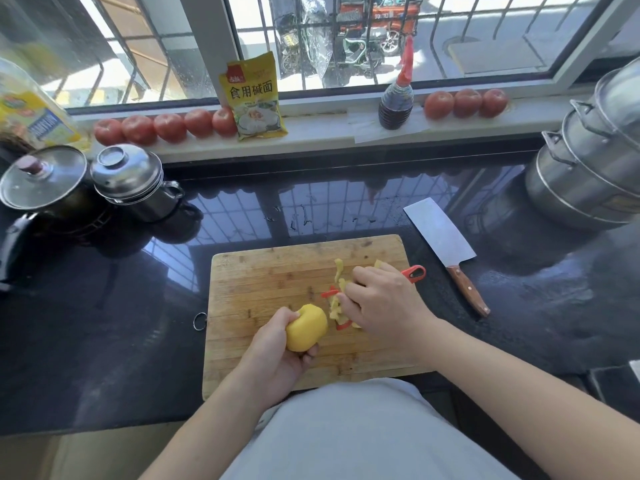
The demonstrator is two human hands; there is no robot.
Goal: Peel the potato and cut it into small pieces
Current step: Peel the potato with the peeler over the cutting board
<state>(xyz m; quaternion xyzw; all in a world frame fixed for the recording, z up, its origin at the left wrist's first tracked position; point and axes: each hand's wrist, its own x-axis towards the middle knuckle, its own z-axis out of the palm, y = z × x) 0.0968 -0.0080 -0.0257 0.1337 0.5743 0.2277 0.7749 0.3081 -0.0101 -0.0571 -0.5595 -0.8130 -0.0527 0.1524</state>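
Head view: the left hand (pixel 277 348) is clamped around a yellow, peeled-looking potato (pixel 306 327), held over the wooden cutting board (pixel 263 271) at lower centre of the frame. The right hand (pixel 384 299) is closed on a red peeler (pixel 414 273), just right of the potato. Pale peel strips (pixel 337 271) lie on the board beside it. A cleaver (pixel 440 233) rests on the dark counter (pixel 104 323), right of the board
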